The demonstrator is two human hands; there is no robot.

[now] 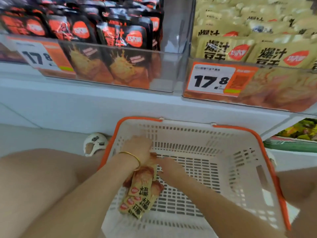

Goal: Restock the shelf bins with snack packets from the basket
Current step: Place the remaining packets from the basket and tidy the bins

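The left hand [137, 148], a gold bangle [132, 156] on its wrist, grips a fanned bunch of tan packets [139, 191] by their upper ends, low inside the basket [267, 152] near its left wall. The right hand [169, 166] reaches in beside them with its fingers stretched toward the same ends. It is too blurred to tell whether it pinches a packet or only touches.

The packets look light, thin and floppy, with a glossy film that is likely slippery. A loose fan like this could slide apart, so they probably want squaring into a stack and holding across the middle, not by one sealed edge. No other packets show on the basket floor, so this seems to be the last handful.

The matching tan stock fills the clear bin on the right [257, 54], which is already heaped high, so room on top looks tight. The left bin [120, 66] holds black and orange packs and is the wrong home. The white shelf edge [103, 103] juts out between basket and bins. A sandalled foot [95, 143] rests just beside the basket.
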